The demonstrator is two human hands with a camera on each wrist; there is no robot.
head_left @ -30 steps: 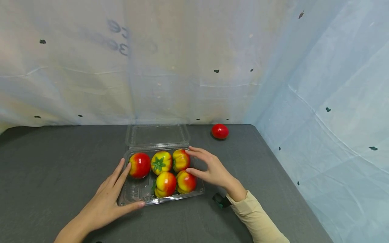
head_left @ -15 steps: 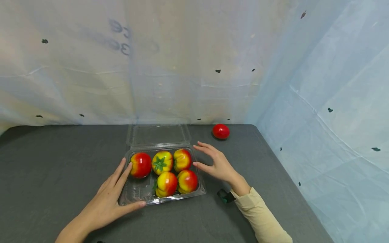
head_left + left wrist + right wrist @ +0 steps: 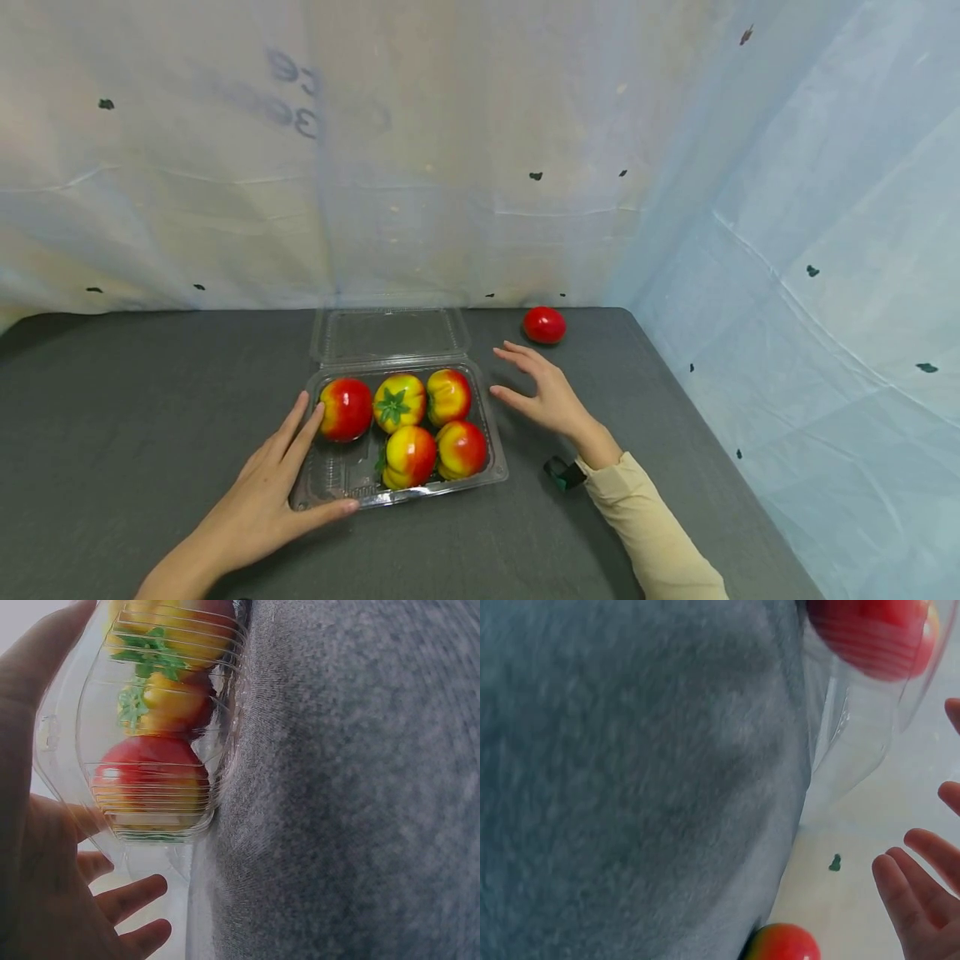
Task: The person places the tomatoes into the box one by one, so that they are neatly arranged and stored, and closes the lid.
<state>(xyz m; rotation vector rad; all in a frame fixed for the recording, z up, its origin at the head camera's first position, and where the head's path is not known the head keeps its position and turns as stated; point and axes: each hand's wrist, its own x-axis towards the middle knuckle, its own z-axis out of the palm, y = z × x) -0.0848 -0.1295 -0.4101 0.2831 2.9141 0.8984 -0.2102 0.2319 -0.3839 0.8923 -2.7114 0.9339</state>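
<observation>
From my end, I've got the left grip [image 3: 262, 483] spread wide, fingers along the left side of the clear plastic clamshell box [image 3: 330, 479], thumb at its near edge. Five red-and-yellow fruits [image 3: 408, 457] sit inside, with the lid [image 3: 393, 335] open on the far side. And my right grip [image 3: 546, 396], fingers apart, hovers just off the box's right edge; a lone red fruit [image 3: 544, 325] rests near its fingertips on the dark grey surface [image 3: 150, 400].

Five fruits [image 3: 401, 404] in the container [image 3: 330, 477]
</observation>
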